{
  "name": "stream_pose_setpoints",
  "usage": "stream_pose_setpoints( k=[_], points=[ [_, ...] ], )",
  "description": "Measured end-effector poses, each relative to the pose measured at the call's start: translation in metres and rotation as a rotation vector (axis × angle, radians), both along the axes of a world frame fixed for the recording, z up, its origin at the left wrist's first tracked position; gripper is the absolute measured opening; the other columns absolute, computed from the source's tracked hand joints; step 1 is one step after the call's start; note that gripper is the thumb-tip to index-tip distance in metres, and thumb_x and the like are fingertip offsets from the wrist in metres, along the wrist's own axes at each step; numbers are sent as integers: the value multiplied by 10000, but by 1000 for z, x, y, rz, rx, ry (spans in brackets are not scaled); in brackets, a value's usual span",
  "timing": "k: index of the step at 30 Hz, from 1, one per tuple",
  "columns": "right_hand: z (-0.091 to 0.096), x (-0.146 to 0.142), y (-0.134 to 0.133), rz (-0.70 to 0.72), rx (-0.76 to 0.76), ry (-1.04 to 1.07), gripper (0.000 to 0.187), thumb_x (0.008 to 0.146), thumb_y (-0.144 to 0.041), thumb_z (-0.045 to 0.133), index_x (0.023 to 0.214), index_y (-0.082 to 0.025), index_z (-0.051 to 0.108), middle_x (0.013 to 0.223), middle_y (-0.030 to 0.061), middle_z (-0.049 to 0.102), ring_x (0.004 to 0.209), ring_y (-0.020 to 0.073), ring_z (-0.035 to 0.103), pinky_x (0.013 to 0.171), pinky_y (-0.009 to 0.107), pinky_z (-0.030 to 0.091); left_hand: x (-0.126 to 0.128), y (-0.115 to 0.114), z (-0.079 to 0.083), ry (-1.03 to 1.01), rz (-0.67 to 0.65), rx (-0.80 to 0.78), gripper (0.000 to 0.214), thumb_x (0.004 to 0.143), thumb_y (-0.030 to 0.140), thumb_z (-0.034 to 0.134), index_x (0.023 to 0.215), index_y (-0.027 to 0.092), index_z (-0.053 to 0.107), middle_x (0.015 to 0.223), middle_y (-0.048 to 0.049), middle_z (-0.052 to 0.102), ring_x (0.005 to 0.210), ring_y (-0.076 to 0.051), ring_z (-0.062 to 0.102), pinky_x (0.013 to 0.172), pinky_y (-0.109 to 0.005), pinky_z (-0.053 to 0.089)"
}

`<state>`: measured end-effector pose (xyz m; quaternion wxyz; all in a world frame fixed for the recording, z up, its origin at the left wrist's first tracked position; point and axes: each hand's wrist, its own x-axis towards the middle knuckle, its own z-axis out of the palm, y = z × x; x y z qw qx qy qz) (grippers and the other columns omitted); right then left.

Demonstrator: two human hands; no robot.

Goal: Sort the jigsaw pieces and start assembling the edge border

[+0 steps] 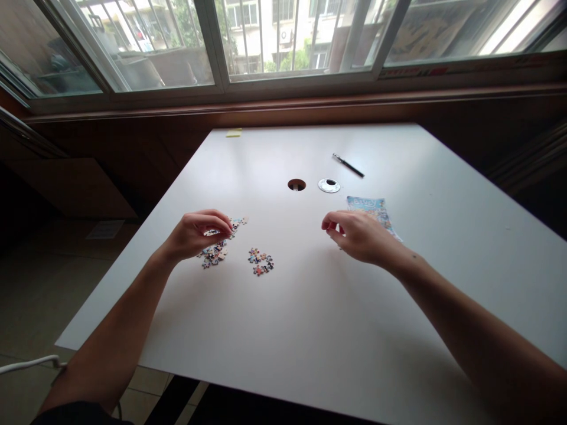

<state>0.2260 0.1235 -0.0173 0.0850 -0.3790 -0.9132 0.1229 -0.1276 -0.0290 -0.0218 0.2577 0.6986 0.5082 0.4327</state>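
My left hand [198,234] hovers over a loose heap of small colourful jigsaw pieces [214,252] on the white table [310,307]. Its fingers are curled and pinch a puzzle piece at the fingertips. A smaller cluster of joined pieces [261,262] lies just to its right. My right hand [358,235] hangs above the table further right, fingers bent together in a pinch; what they hold is too small to make out. Behind it lies a blue printed puzzle picture sheet [371,211], partly hidden by the hand.
A black pen [348,165] lies at the back right. A round cable hole [296,185] and its silver cap [329,185] sit mid-table. A yellow sticky note [233,133] is at the far edge, below the window. Floor drops away on the left.
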Motion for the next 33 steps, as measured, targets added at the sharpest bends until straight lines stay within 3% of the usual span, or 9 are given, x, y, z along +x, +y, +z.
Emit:
stream_pose_setpoints(
  k=[6,9,12,17,21,30,33],
  points=[
    [9,-4,-11,50,-44,54,187,891,-232,490,922,-236,674,937,47,722,803,199,616,685,312,422,13,-2,0,-56,-71,-26,66,803,166,781,868,154,771,966,-116,706,929,-201,688,807,-324,595],
    [13,-5,-13,59,-57,70,186,884,-227,494,912,-237,678,920,46,717,797,199,613,685,312,424,15,-1,-2,-86,-51,-21,72,789,167,791,819,146,728,944,-100,692,924,-189,678,813,-312,595],
    [14,-5,-14,58,-63,62,183,887,-220,493,912,-238,673,921,43,716,802,198,611,676,308,420,16,0,-6,-89,-28,-75,131,798,181,775,886,143,684,961,-86,671,895,-176,680,822,-314,604],
    [12,-5,-13,74,-53,61,184,895,-222,490,915,-228,674,923,43,716,789,187,611,672,301,423,17,1,-9,60,-24,-139,86,837,172,700,916,140,684,927,-70,682,844,-163,701,802,-287,604],
    [11,-5,-13,76,-49,41,183,896,-227,492,921,-224,673,929,41,716,787,186,617,656,296,418,17,2,-12,208,-35,-97,56,841,155,665,836,153,721,909,-69,720,829,-159,697,741,-249,589],
    [12,-5,-14,91,-48,39,172,895,-230,495,917,-229,666,906,34,713,785,185,619,644,287,404,13,0,-17,388,23,-55,127,857,245,698,963,199,751,913,-40,768,821,-159,706,716,-241,563],
    [11,-5,-14,94,-51,35,167,898,-233,496,917,-228,662,897,33,710,780,183,616,645,284,401,13,2,-18,397,32,25,98,880,250,690,940,200,750,934,-44,768,854,-164,698,757,-264,559]
  ],
)
